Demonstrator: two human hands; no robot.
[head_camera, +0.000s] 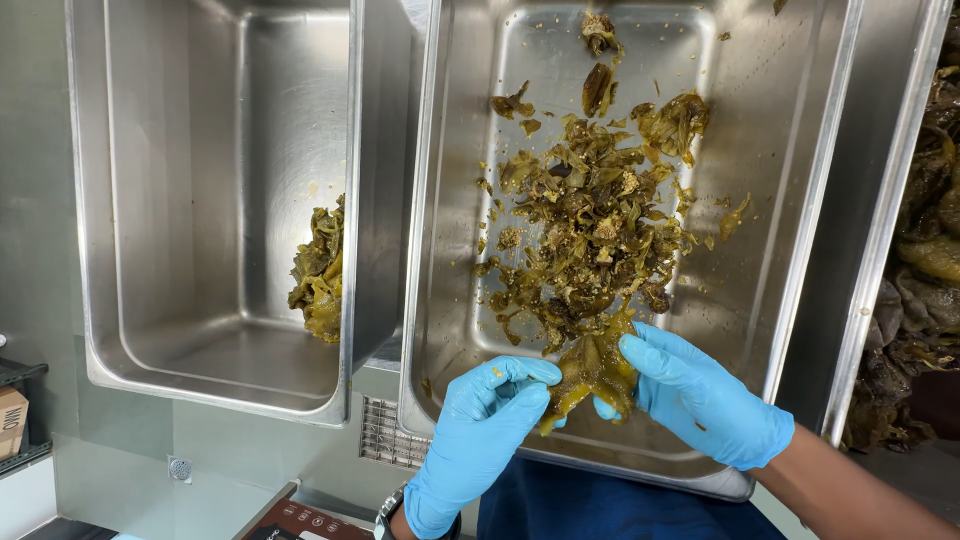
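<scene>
Pepper (592, 375), soft, olive-green and roasted, pinched between both gloved hands over the near end of the middle pan (770, 200). Long axis near upright in the view, stem end toward the viewer, torn end toward the scrap pile. Left hand (485, 425) on the pepper's left, fingers curled, thumb and fingertips gripping its lower edge. Right hand (700, 395) on the pepper's right, fingers closed over its upper flank, thumb beneath. Both touching it, neither clearly nearer; pepper squarely between them, just above the pan floor.

Beyond the pepper in the same pan: pile (590, 230) of skins, seeds and dark shreds, touching the pepper's far tip and spreading toward the far wall, with loose bits (598, 60) scattered well past it. Pan sides otherwise bare, flecked with seeds.

Left of the middle pan, just beside it and sharing a rim line: second steel pan (190, 200), nearly empty, one clump of peeled green pieces (320, 270) against its right wall.

Right of the middle pan: third container, only an edge visible, heaped with whole dark peppers (925, 270).

Below the pans' near rim: floor grate (385, 435), small drain (180, 468), dark blue apron (600, 505).
</scene>
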